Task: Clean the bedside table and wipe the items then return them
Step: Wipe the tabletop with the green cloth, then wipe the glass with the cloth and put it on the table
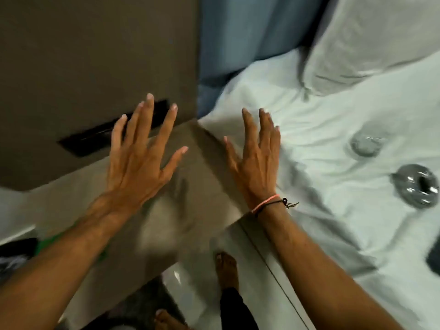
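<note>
The brown bedside table (190,210) fills the middle of the head view, its top bare. My left hand (140,160) hovers over its back part, fingers spread, holding nothing. My right hand (257,158), with thread bracelets at the wrist, is spread over the table's right edge where it meets the white bed sheet (321,210). On the sheet to the right lie a clear glass item (365,145) and a shiny metal item (415,185). The whole view is blurred by motion.
A brown wall panel (83,55) with a dark slot (95,136) stands behind the table. A blue headboard (250,36) and a white pillow (381,44) lie at the back right. My bare feet (226,270) stand on the pale floor below. A dark object (433,258) sits at the right edge.
</note>
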Tool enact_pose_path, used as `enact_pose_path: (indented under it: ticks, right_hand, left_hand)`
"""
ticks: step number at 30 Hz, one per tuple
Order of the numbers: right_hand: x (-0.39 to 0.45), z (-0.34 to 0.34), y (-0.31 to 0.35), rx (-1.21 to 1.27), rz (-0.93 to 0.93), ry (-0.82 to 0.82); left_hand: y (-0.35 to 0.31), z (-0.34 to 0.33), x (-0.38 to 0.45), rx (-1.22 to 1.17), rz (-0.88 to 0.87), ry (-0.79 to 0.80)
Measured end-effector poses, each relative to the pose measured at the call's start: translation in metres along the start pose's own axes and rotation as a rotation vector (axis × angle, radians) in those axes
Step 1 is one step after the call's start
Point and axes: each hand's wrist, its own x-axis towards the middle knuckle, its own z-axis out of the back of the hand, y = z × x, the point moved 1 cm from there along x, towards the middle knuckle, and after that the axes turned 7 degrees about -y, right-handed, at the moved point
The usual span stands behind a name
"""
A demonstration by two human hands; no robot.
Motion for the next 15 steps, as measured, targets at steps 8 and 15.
enact_pose_path:
  ticks: [8,15]
  right_hand:
    - [0.039,0.101,-0.194,-0.213,-0.431,-0.257]
    - [0.076,0.106,-0.286,0.045,-1.024,-0.26]
  left_hand:
    - [-0.209,-0.048,0.092,-0.136,-0.318,-0.034]
    - [-0.297,-0.096,0.129,-0.191,-0.422,-0.015]
